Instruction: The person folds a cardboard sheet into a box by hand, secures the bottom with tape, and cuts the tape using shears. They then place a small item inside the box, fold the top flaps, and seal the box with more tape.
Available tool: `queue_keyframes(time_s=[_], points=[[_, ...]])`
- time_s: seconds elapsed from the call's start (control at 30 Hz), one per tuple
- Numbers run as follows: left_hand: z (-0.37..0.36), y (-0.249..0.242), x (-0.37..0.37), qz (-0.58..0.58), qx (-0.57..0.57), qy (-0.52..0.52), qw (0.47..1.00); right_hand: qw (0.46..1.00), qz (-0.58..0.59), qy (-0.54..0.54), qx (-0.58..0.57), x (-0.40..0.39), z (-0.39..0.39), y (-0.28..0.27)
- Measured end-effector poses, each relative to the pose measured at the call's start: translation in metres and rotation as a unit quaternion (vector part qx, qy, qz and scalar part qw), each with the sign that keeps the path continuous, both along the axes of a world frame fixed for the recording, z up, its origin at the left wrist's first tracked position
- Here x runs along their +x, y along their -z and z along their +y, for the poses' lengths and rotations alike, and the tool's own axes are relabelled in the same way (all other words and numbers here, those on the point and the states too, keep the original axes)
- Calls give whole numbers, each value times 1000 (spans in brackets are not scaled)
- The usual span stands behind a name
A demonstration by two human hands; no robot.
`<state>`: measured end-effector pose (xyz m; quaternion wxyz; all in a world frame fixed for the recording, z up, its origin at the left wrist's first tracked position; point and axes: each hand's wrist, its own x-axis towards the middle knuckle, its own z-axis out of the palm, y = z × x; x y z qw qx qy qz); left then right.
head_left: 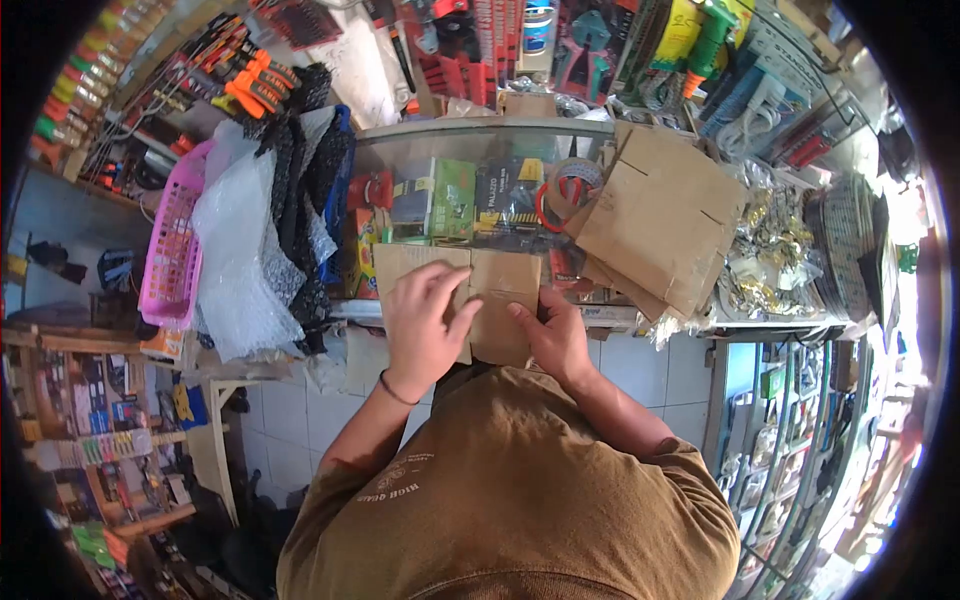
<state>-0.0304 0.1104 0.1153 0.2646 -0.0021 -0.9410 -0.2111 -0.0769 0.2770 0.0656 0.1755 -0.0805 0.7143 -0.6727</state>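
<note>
A piece of brown cardboard (pixel 505 335) with a crease down its middle is held in front of my body at the edge of a glass counter. My right hand (pixel 558 338) grips its right side, thumb on top and the other fingers behind. Over the left panel is my left hand (pixel 428 320), its fingers bent and apart, the thumb pointing toward the crease. Whether those fingertips press on the cardboard is hard to tell. To the right lies a stack of flat cardboard sheets (pixel 655 225). Red-handled scissors (pixel 545 208) and a tape roll (pixel 578 180) rest beside the stack.
The glass counter (pixel 480 140) shows boxed goods beneath its top. Bubble wrap (pixel 245 235) and a pink basket (pixel 175 240) are on the left. Metal pieces in plastic bags (pixel 770 235) lie at the right. Hanging tools line the back; shelves stand at both sides.
</note>
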Motion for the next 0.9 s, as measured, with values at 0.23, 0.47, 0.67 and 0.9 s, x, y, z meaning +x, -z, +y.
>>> queue_keyframes(time_s=[0.23, 0.47, 0.67, 0.9], points=[[11, 25, -15, -10, 101, 35, 994, 996, 13, -15, 87, -4, -4, 6], [14, 26, -20, -27, 124, 81, 989, 996, 46, 14, 80, -3, -7, 5], [13, 35, -16, -57, 187, 146, 970, 997, 39, 49, 46, 0, -10, 11], [10, 43, -19, -87, 311, 154, 934, 991, 87, 59, 82, -10, -6, 30]])
